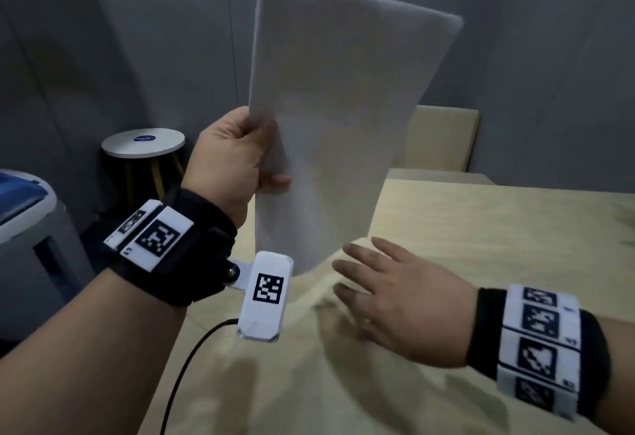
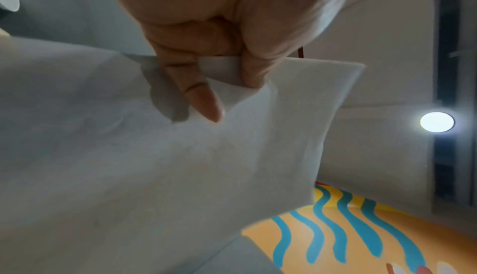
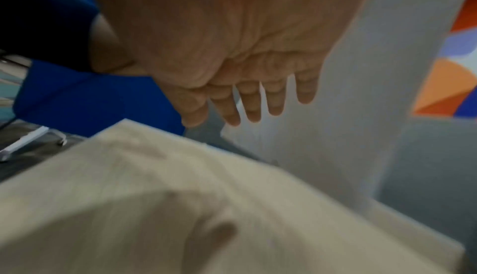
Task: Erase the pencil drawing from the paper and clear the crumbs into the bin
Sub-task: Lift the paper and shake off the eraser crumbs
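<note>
A white sheet of paper (image 1: pixel 340 105) stands nearly upright in the air above the table's left edge, and I see no drawing on its near side. My left hand (image 1: pixel 237 156) pinches its left edge between thumb and curled fingers; the left wrist view shows the thumb and a finger (image 2: pixel 204 102) clamped on the paper (image 2: pixel 180 166). My right hand (image 1: pixel 388 293) hovers flat over the table just below the paper's bottom corner, fingers straight and spread, holding nothing. Those straight fingers (image 3: pixel 253 105) appear in the right wrist view too. No crumbs are visible.
The table wears a beige cloth (image 1: pixel 464 228) with wrinkles near my right hand. A grey bin with a blue lid (image 1: pixel 24 214) stands at the far left, below table level. A round white-topped stool (image 1: pixel 144 142) stands by the grey wall. A black cable (image 1: pixel 185 366) hangs from my left wrist.
</note>
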### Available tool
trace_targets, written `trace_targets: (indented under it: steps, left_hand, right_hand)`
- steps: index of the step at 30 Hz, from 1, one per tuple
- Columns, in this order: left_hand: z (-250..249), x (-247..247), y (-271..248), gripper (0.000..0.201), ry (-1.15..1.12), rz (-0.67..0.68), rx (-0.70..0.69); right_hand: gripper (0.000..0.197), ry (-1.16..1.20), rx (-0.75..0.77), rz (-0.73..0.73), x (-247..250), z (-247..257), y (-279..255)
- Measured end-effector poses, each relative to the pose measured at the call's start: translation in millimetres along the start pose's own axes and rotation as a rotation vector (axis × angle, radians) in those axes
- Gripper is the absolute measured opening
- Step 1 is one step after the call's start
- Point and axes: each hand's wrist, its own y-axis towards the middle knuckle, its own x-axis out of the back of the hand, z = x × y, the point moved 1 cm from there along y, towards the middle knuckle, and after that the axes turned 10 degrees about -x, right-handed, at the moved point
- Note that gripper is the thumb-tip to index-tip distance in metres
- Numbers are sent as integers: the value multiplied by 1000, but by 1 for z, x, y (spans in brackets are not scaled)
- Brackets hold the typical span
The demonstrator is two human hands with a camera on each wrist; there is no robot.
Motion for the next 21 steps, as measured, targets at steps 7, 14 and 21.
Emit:
trace_targets:
  steps: [7,14,21]
  left_hand:
    - [2,-3,1,19,21,41,10]
    - [-2,-8,0,22,37,27,9]
    - [6,-11,-1,21,55,43,11]
  right_hand:
    - [56,-39,-193,-478,84,-50,36]
    - [51,-219,88,-48,9,-8,12]
    - [64,-308,-268,-433,83,-67,47]
